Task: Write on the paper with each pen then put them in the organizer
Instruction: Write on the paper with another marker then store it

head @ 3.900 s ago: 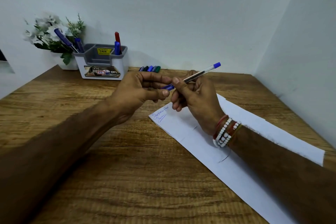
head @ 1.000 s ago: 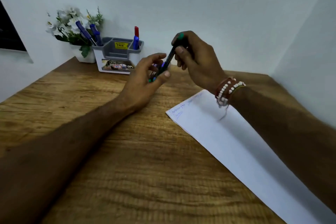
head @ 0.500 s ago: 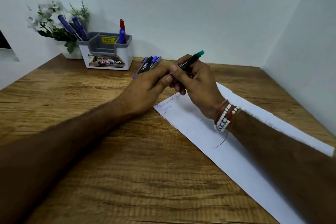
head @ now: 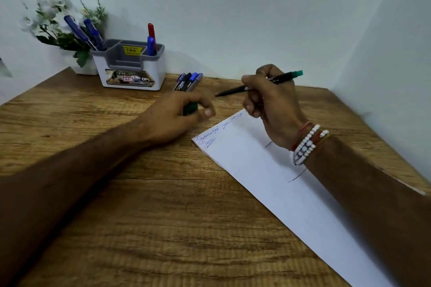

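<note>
Right hand (head: 272,105) grips a black pen (head: 283,77), fingers curled round the barrel, thumb on top. Pen is uncapped, lies near level, bare tip pointing left toward the left hand, green butt end sticking out right past the knuckles. Tip is in the air, off the paper (head: 268,182), above bare table (head: 140,216) just beyond the sheet's far corner. Right hand hovers over the far end of the paper; beaded bracelets (head: 305,144) on the wrist, forearm crossing the sheet. Left hand (head: 177,119) is just left of the paper, fingers curled in, pinching a dark green cap (head: 190,107) between thumb and fingers; cap mostly hidden by the fingers. Can't tell if the left hand touches the table. Pen tip and cap are near but apart. Paper is a long white sheet lying diagonally on the wood table, blue handwriting (head: 207,137) along its far left edge. Four loose pens (head: 187,81) lie bunched on the table behind the left hand, just right of the organizer (head: 130,65). Organizer is white with a grey insert, at the back left by the wall; blue pens (head: 93,35) lean out of its left compartment, a red and a blue pen (head: 151,39) stand in the right one, middle front slot shows a yellow sticker. White flowers (head: 63,23) stand behind it on the left.
</note>
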